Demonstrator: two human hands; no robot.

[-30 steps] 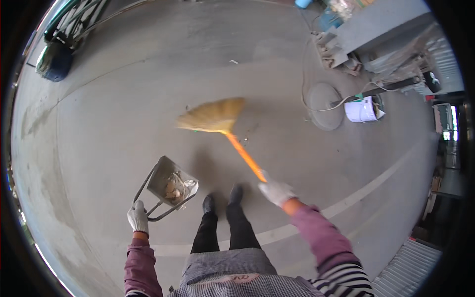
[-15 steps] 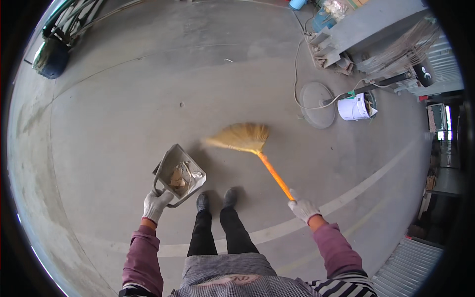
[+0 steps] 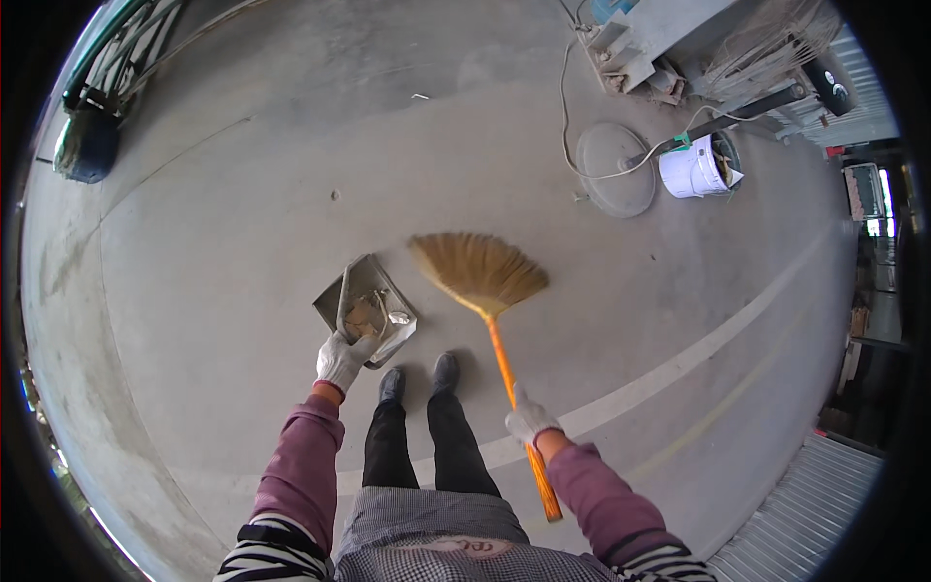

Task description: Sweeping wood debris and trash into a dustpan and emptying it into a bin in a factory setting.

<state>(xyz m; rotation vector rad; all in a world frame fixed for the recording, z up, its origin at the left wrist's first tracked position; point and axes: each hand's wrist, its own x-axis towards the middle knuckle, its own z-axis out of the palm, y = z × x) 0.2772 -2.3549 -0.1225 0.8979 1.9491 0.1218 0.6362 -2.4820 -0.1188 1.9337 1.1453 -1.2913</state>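
Note:
Both of my hands wear whitish work gloves. My left hand [image 3: 342, 360] is closed round the handle of a grey dustpan [image 3: 396, 339]. Inside the pan lie brownish scraps [image 3: 365, 315] and some pale, crumpled litter. My right hand [image 3: 531, 419] grips the orange handle of a broom [image 3: 500, 357] partway along, with the handle's end sticking out below the hand toward me. The broom's straw head [image 3: 482, 270] is fanned out ahead of my feet, to the right of the dustpan and apart from it.
A round grey base [image 3: 615, 170] with a dark pole and a cable stands at the far right, beside a white bucket [image 3: 692, 172] of scraps. Grey metal machinery [image 3: 669, 44] is behind them. A small pale scrap [image 3: 420, 96] lies on the concrete floor [image 3: 262, 242].
The dustpan has shifted right and tilted with my left hand. My right hand has come inward and nearer, and the broom has turned more upright in view, its straw head swinging rightward.

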